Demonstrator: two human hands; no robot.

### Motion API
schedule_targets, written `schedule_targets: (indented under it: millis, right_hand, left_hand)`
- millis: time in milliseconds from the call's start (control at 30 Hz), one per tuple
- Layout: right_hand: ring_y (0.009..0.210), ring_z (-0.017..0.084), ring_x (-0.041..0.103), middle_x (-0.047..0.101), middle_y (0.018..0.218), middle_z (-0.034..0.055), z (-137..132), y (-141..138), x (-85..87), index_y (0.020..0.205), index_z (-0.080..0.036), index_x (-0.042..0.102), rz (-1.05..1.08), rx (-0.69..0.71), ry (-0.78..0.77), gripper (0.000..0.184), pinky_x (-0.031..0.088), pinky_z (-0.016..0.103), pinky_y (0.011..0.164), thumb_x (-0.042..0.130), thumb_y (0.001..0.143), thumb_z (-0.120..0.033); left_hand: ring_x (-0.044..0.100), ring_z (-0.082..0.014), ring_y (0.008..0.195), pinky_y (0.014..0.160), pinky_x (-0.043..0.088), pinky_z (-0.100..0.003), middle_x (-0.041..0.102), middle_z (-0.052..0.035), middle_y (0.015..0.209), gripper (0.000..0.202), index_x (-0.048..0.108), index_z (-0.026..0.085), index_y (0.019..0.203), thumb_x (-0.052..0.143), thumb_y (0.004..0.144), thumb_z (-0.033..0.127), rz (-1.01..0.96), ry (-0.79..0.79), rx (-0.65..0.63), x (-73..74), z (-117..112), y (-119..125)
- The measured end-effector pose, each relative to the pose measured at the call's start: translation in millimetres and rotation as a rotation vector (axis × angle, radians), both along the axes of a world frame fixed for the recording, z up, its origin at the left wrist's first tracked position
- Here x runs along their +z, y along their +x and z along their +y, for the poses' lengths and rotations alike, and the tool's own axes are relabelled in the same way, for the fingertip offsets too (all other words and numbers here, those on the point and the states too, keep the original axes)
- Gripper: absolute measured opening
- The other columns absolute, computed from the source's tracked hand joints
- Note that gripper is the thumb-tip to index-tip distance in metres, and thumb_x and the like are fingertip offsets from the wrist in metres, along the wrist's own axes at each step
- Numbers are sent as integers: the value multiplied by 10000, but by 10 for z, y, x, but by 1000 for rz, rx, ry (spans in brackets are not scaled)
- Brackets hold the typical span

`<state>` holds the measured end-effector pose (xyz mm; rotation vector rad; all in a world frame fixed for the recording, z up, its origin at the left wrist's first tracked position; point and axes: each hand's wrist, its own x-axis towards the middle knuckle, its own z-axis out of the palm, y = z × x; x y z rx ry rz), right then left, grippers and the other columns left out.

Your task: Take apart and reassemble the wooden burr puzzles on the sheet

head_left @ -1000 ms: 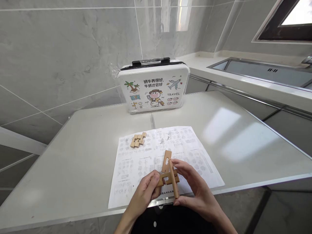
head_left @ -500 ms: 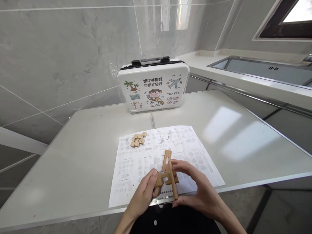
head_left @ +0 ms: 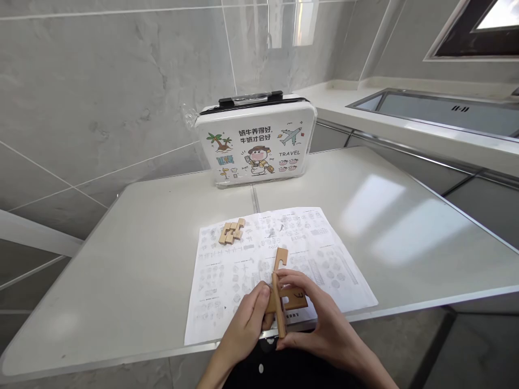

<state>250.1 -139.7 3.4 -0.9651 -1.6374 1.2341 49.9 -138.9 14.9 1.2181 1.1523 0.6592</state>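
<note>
Both my hands hold a wooden puzzle (head_left: 281,292) of interlocked flat pieces just above the table's near edge. My left hand (head_left: 243,327) pinches its left side with thumb and fingers closed. My right hand (head_left: 320,319) wraps round its right side and lower end, fingers curled. One slotted piece sticks up toward the far side, another points down toward me. Under the hands lies a printed instruction sheet (head_left: 227,270). A second small wooden block cluster (head_left: 231,232) rests on the sheet's far left corner, apart from both hands.
A white cartoon-printed case (head_left: 255,143) with a black handle stands upright at the back of the white table (head_left: 133,259). A counter with a steel sink (head_left: 438,111) runs along the right. Grey tiled wall lies behind.
The puzzle has turned in my hands: the long piece now stands nearly upright and the cross piece points right. Both hands shifted slightly right and nearer to me.
</note>
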Motion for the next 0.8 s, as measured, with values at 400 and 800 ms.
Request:
schedule_targets:
  millis: [400,800]
  right_hand:
    - [1464,371,483,525,1564,85,-52,-8,-4,1406,-383,540,-32,34,-16,824,497,518,1158,970,707,-316]
    - [1486,347,463,506,1574,83,-60,22,61,1479,-386,444,-64,58,-5,889,466,510,1193,948,747,-357]
  left_hand:
    - [355,-132,618,579,354,-265,393,40,725,501,516,204,907,368,1048,662,-7,12,38,-33,-54,44]
    - [324,-116,596,552,312,-246,357,56,696,476,462,211,884,403,1042,657,-93,-24,11,-20,-48,39]
